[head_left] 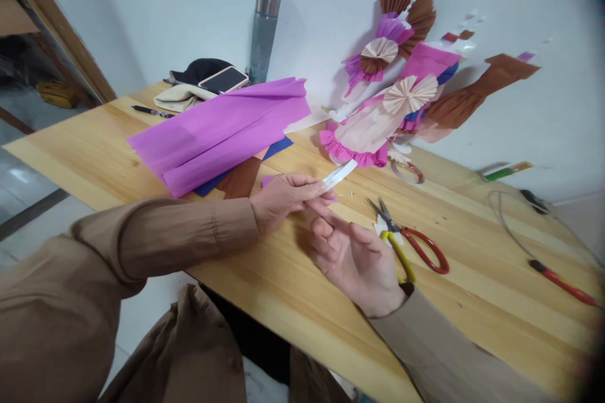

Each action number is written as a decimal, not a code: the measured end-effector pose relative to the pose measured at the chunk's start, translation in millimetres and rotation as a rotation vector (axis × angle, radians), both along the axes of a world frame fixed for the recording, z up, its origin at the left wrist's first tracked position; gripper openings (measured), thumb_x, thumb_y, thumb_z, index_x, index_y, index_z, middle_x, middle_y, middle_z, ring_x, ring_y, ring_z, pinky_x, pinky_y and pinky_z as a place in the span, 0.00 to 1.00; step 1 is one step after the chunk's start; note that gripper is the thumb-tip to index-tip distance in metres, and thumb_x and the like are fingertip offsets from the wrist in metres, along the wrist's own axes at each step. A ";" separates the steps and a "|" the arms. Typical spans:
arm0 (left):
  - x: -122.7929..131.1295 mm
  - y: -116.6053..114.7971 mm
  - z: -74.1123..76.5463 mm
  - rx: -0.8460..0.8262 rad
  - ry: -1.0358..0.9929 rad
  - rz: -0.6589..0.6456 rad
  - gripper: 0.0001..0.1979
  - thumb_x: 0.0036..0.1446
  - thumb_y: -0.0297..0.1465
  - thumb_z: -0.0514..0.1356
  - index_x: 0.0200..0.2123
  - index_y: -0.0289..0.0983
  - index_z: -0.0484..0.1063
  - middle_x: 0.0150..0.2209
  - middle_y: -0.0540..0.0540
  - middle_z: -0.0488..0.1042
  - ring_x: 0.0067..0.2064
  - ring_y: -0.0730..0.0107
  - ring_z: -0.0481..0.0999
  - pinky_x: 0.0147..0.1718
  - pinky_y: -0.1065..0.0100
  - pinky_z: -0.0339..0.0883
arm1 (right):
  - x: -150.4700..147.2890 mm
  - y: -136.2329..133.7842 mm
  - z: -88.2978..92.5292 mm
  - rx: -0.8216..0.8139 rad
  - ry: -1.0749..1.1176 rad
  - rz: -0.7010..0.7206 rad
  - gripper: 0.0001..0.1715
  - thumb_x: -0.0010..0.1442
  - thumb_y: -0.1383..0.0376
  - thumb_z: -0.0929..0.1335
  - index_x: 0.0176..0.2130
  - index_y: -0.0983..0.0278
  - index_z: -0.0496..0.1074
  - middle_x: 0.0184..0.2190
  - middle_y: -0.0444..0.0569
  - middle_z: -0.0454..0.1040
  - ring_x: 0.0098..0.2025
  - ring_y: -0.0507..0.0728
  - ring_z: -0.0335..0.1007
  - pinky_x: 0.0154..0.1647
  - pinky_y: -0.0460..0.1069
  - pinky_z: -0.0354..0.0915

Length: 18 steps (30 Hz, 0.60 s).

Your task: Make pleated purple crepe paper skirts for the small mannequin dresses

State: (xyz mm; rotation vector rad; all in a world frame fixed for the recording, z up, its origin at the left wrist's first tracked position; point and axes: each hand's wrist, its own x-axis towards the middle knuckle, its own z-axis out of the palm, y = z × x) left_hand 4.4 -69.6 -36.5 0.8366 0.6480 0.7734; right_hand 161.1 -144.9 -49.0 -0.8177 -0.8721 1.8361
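Observation:
Between the thumb and fingers of my left hand [288, 198] is a narrow white strip [343, 174], its free end pointing toward the paper craft dolls. It looks like paper or double-sided tape; I cannot tell which. My right hand [357, 255] lies palm up beside it, index finger stretched out to the left hand's fingertips, the other fingers loosely bent and the thumb apart. Nothing shows in its palm. Just beyond the right hand lie scissors [390, 223] with one red and one yellow handle, blades apart, over a small white scrap.
Purple crepe paper [222, 132] covers blue and brown sheets [241, 179] on the left. Crepe-paper dolls [373, 119] lean against the wall. A thermos [265, 31], a phone [224, 80], a pen [152, 111] and a red-handled corded tool [562, 283] stand or lie around.

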 end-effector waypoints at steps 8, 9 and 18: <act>0.0 8.0 -1.7 0.055 -0.064 0.013 0.13 0.49 0.37 0.71 0.27 0.32 0.77 0.30 0.47 0.79 0.35 0.73 0.77 0.42 0.68 0.67 | 1.2 4.4 -6.6 0.011 -0.098 -0.074 0.23 0.57 0.55 0.65 0.50 0.60 0.75 0.27 0.45 0.69 0.21 0.51 0.54 0.21 0.47 0.55; -0.2 8.9 -2.2 0.064 -0.060 0.013 0.13 0.49 0.38 0.71 0.28 0.32 0.77 0.30 0.47 0.79 0.35 0.73 0.77 0.42 0.68 0.67 | 2.8 5.3 -7.5 0.028 -0.141 -0.108 0.20 0.57 0.56 0.66 0.47 0.60 0.76 0.25 0.43 0.68 0.20 0.50 0.54 0.20 0.46 0.54; -3.2 5.5 11.4 0.306 0.242 -0.133 0.07 0.51 0.29 0.66 0.23 0.33 0.79 0.25 0.48 0.78 0.31 0.76 0.74 0.37 0.72 0.68 | 43.4 9.4 23.5 1.094 -1.119 -0.480 0.19 0.62 0.61 0.68 0.53 0.56 0.74 0.52 0.53 0.75 0.57 0.66 0.68 0.61 0.65 0.58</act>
